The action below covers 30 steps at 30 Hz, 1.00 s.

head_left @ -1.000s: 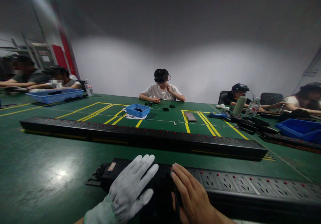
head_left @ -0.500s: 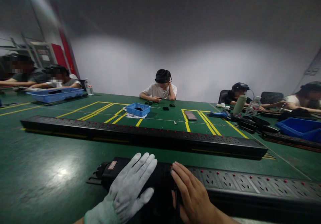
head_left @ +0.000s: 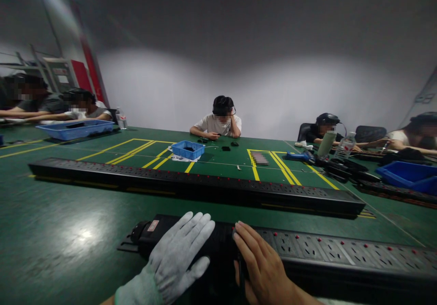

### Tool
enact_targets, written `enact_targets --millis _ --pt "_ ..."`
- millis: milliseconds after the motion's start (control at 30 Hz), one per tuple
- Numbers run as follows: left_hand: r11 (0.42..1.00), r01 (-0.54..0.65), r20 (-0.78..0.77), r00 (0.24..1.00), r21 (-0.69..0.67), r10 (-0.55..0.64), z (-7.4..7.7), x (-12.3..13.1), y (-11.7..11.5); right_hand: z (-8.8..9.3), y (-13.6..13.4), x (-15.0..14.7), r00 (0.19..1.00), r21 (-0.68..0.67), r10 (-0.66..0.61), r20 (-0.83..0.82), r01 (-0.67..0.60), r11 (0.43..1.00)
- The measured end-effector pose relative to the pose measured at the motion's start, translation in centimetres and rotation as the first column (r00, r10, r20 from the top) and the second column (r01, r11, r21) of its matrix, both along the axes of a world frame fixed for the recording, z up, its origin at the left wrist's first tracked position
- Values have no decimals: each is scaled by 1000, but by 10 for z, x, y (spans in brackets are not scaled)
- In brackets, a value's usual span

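Note:
A long black power strip (head_left: 341,255) with rows of sockets and red dots lies across the near edge of the green table (head_left: 68,232). My left hand (head_left: 179,255), in a pale grey glove, rests flat on its left end with fingers stretched out. Beside it my bare right hand (head_left: 262,264) lies on the strip, fingers extended and pressed on the top; a thin dark object shows under its palm, too hidden to name. A red-and-white label (head_left: 152,226) sits on the strip's left end cap.
A second long black power strip (head_left: 191,184) runs across the table beyond. Further back are a small blue tray (head_left: 187,149), yellow floor-tape lines, a grey pad (head_left: 260,159), a large blue tray (head_left: 77,129) left, blue bin (head_left: 406,175) right. Several seated people work around the table.
Both hands stay in place on the near strip. The person across the table has leaned their head onto a raised hand.

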<state>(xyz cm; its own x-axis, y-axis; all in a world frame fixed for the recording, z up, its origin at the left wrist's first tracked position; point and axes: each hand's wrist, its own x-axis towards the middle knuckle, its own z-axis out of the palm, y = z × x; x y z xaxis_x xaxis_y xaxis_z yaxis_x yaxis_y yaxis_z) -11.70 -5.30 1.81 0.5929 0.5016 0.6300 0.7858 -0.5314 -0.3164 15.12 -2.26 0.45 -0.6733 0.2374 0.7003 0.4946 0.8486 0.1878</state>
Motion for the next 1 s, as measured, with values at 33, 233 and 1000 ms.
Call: enact_targets --millis 33,233,1000 --pt "1000 -5 -2 1000 -3 5 0 0 0 0 0 0 1000 2 3 2 -3 1000" --pt "999 -12 -11 1000 33 12 -2 -1 1 -1 1 0 1000 8 -2 -10 2 1000" --pt "985 24 -73 997 173 -12 3 -4 6 -5 6 -2 997 105 -19 -80 28 994"
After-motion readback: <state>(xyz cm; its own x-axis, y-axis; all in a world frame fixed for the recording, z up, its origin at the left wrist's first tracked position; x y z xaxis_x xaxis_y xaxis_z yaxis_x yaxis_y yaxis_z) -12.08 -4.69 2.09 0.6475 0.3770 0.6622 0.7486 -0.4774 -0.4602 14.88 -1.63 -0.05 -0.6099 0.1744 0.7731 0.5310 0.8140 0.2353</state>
